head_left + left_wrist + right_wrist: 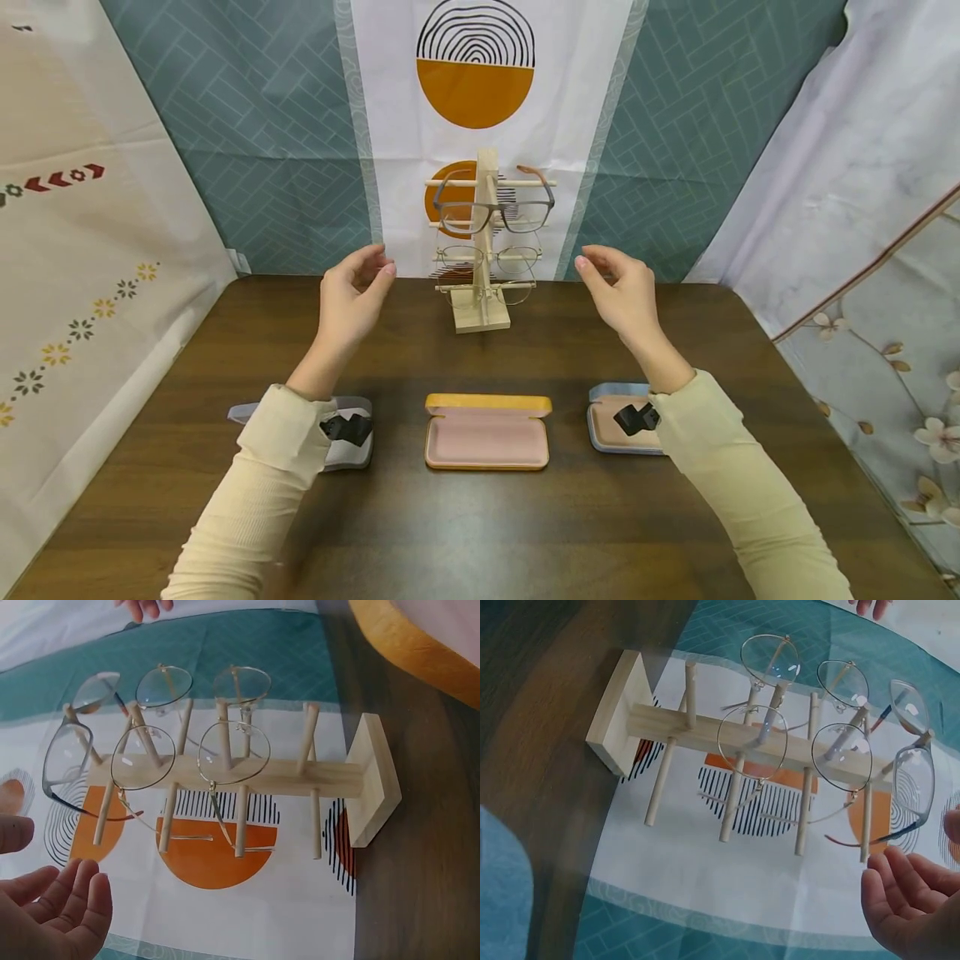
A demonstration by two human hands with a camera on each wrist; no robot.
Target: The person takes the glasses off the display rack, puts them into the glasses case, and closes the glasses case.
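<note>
A wooden display stand (482, 321) stands at the back of the table, with three pairs of glasses on its pegs. The top pair is dark-framed glasses with brownish temple tips (495, 207); below hang two thin wire-rimmed round pairs, the middle glasses (517, 260) and the lower glasses (517, 293). My left hand (351, 296) is raised to the left of the stand, fingers loosely curved and holding nothing. On the other side my right hand (624, 292) mirrors it, also holding nothing. In both wrist views the fingertips are nearest the dark-framed glasses, apart from them.
An open yellow glasses case (487, 405) with pink lining lies mid-table. To its right is an open blue case (617, 389), partly behind the right sleeve. A grey case (356, 407) sits at left, partly covered by the left sleeve. A patterned curtain (285, 183) hangs behind the table.
</note>
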